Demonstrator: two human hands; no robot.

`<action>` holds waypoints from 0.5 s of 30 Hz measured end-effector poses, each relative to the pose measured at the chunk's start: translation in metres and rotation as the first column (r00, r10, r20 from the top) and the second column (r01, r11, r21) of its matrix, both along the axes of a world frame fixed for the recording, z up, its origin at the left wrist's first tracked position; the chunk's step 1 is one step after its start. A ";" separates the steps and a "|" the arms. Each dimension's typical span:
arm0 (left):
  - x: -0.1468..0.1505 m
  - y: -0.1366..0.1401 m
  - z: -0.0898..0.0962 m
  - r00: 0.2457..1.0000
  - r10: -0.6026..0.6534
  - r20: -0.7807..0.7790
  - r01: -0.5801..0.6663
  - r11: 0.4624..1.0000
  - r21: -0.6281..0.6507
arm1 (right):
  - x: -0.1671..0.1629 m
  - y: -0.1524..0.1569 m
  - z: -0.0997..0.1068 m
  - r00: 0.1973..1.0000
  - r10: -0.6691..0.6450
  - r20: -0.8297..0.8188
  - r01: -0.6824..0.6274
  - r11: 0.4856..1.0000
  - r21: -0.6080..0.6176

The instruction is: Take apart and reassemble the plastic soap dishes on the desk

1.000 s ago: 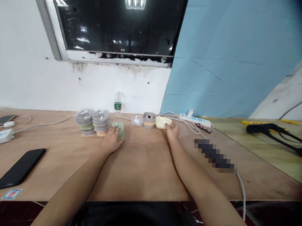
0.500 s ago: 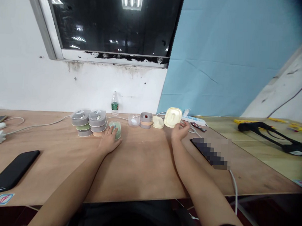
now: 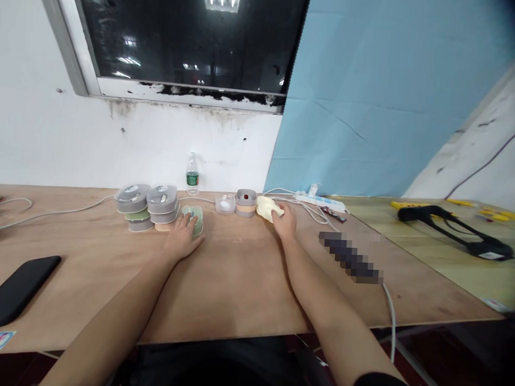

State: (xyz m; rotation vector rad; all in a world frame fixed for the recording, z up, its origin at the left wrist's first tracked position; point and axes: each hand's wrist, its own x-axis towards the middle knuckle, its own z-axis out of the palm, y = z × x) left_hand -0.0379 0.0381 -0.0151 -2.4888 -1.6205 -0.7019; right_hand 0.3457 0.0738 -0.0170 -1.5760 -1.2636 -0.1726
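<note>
My left hand (image 3: 183,235) lies on a small light green lidded box (image 3: 196,220), its fingers apart over the left side and top, the thumb along the near side. My right hand (image 3: 284,221) is closed on the edge of a cream square lid (image 3: 269,207). That lid is tilted over the cream box seen before at this spot, which it mostly hides; whether they touch I cannot tell. Left of it stand a small grey-and-peach stack (image 3: 245,204) with a dark red spot inside and a clear lid (image 3: 225,204).
Two stacks of boxes with clear lids, the left stack (image 3: 133,207) and the nearer one (image 3: 162,207), stand beside my left hand. A bottle (image 3: 192,176) is by the wall. Behind my right hand lie a power strip (image 3: 321,202) and cables. A black phone (image 3: 18,290) lies front left.
My right hand has moved left and slightly down, carrying the cream lid from raised beside the cream box to over it. My left hand stays on the green box. The view has shifted slightly.
</note>
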 end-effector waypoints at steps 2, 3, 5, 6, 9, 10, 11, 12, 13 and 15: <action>0.000 0.001 0.000 1.000 -0.006 0.004 0.006 1.000 0.002 | 0.007 0.002 -0.003 0.998 -0.067 -0.013 0.066 0.996 -0.068; -0.001 0.001 -0.001 1.000 -0.009 0.012 0.009 1.000 0.001 | 0.012 0.003 -0.005 0.997 -0.077 -0.015 0.075 0.989 -0.125; 0.000 0.001 -0.001 1.000 -0.011 0.028 0.011 1.000 -0.003 | 0.022 0.005 -0.009 0.999 -0.040 -0.026 0.032 0.966 -0.258; 0.000 0.001 -0.001 0.999 -0.009 0.032 0.009 1.000 -0.005 | 0.026 0.005 -0.010 0.999 -0.005 -0.042 -0.009 0.950 -0.311; 0.000 0.001 0.000 0.999 -0.006 0.031 0.006 1.000 -0.009 | 0.038 0.001 -0.010 0.987 0.129 -0.101 -0.158 0.909 -0.385; 0.000 0.000 0.000 0.999 -0.008 0.032 0.008 1.000 -0.011 | 0.041 -0.001 -0.009 0.977 0.179 -0.112 -0.209 0.895 -0.393; 0.000 0.000 0.001 0.999 -0.010 0.033 0.011 1.000 -0.013 | 0.044 -0.004 -0.007 0.968 0.221 -0.116 -0.250 0.882 -0.399; 0.001 0.000 0.001 0.999 -0.013 0.036 0.013 1.000 -0.016 | 0.046 -0.007 -0.006 0.961 0.250 -0.117 -0.276 0.872 -0.404; 0.001 0.000 0.001 0.999 -0.014 0.040 0.015 1.000 -0.018 | 0.048 -0.011 -0.005 0.959 0.260 -0.117 -0.285 0.868 -0.407; 0.001 0.000 0.002 0.999 -0.014 0.046 0.015 1.000 -0.023 | 0.049 -0.017 -0.003 0.965 0.235 -0.113 -0.261 0.878 -0.402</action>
